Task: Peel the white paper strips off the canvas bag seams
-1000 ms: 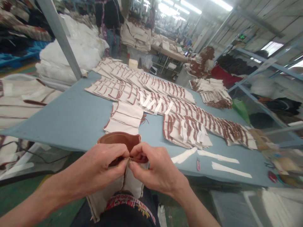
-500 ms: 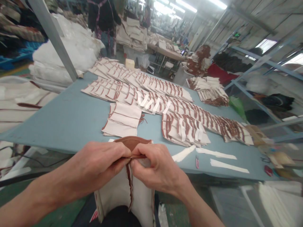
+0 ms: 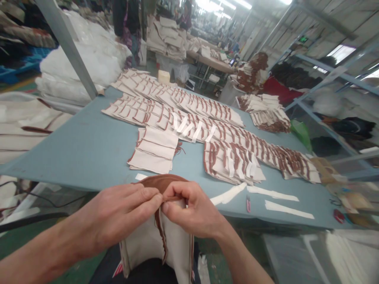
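A cream sewn fabric piece [image 3: 177, 232] with a brown band at its upper rim and a brown-edged seam down the middle stands over my lap. My right hand [image 3: 189, 209] pinches the brown rim beside the seam between thumb and bent fingers. Just left of it, my left hand [image 3: 127, 211] lies along the same rim, its fingers together and its tips close to the right fingertips. The left thumb is hidden behind the fingers. Beyond the hands, the curved brown inner band [image 3: 166, 180] of the piece shows.
On the blue table [image 3: 74, 146] lie long overlapping rows of cream pieces [image 3: 189, 106], a small stack [image 3: 156, 148] and another pile [image 3: 231, 163]. White strips [image 3: 288, 209], a pink-handled cutter [image 3: 248, 204] and a red object [image 3: 338, 215] lie to the right. A metal post [image 3: 71, 51] rises at left.
My left fingers have straightened and flattened along the rim. The right hand keeps its pinch beside the seam. The view has shifted slightly.
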A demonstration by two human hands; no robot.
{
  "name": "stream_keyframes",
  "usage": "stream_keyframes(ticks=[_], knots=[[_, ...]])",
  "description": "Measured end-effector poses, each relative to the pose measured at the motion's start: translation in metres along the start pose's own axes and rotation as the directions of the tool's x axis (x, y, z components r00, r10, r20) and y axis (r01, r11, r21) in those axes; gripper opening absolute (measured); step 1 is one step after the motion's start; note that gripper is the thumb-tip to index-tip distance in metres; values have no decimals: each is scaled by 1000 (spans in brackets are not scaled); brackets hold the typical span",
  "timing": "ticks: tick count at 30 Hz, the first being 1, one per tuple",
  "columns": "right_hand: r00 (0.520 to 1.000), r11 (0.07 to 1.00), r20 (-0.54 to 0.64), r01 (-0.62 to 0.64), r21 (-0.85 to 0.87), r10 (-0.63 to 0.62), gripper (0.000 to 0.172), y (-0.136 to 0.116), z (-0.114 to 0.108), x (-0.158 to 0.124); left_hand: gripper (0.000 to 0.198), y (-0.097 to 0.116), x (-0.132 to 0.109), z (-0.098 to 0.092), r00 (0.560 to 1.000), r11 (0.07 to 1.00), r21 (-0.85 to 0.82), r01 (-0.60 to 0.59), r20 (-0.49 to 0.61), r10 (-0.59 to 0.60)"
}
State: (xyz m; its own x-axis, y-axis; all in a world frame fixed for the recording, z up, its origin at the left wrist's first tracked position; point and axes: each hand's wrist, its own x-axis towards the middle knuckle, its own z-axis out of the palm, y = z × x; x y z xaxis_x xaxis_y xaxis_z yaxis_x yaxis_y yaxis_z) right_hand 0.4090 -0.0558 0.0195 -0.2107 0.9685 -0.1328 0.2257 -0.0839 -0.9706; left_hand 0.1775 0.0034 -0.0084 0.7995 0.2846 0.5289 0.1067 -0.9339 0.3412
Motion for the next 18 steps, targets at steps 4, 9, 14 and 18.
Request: stream_keyframes(ticks=[4,9,14,18], knots=[[979,944,139,-185,272,152,21,6,-2,6,34,-2,-2,6,998,994,100,-51,26,48],[979,930,71,-202,307,189,18,12,3,12,32,0,0,13,1000,993,116,11,22,-14],[1000,996,-17,-7,84,8,9,3,0,7,26,4,11,4,974,980,-44,196,-104,-200],[978,975,-99,169,-147,-184,8,-5,-1,0,21,4,15,-11,953,935,-186,302,28,-302]])
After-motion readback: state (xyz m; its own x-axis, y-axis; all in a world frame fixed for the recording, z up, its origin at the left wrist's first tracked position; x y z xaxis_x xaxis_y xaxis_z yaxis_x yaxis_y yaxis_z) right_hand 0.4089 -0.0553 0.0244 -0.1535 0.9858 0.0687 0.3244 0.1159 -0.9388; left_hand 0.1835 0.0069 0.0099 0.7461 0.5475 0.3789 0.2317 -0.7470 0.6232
